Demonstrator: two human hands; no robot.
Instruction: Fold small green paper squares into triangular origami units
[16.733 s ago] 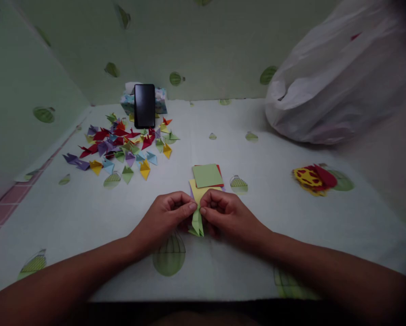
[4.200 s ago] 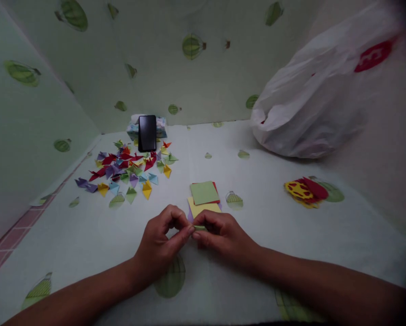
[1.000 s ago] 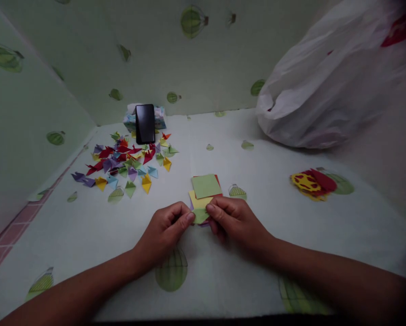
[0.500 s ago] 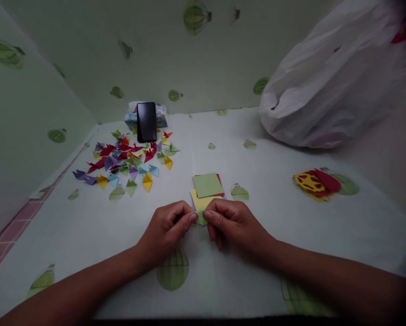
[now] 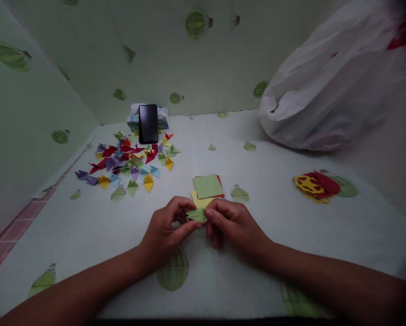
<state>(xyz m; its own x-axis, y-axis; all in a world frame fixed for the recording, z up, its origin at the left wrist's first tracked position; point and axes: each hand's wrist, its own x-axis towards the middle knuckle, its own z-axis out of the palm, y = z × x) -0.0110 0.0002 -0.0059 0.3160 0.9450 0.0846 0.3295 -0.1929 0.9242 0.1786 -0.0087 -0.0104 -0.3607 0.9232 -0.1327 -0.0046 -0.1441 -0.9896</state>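
A small folded piece of light green paper is between my hands, pointed at its left end. My right hand pinches its right end between thumb and forefinger, the other fingers curled below. My left hand has thumb and forefinger apart around the left end, the thumb tip by the paper's lower edge. Just beyond my fingers lies a small stack of square paper sheets, with a green sheet on top and a yellow sheet partly covered by my hands and the folded piece.
Many coloured folded paper birds lie at the left. Behind them a black phone leans on a tissue pack. Yellow and red paper cutouts lie right. A big white plastic bag stands at the back right, by the wall.
The left thumb and forefinger have parted from their pinch, showing more of the green paper and its pointed left end. The right hand keeps its pinch. The view has shifted slightly.
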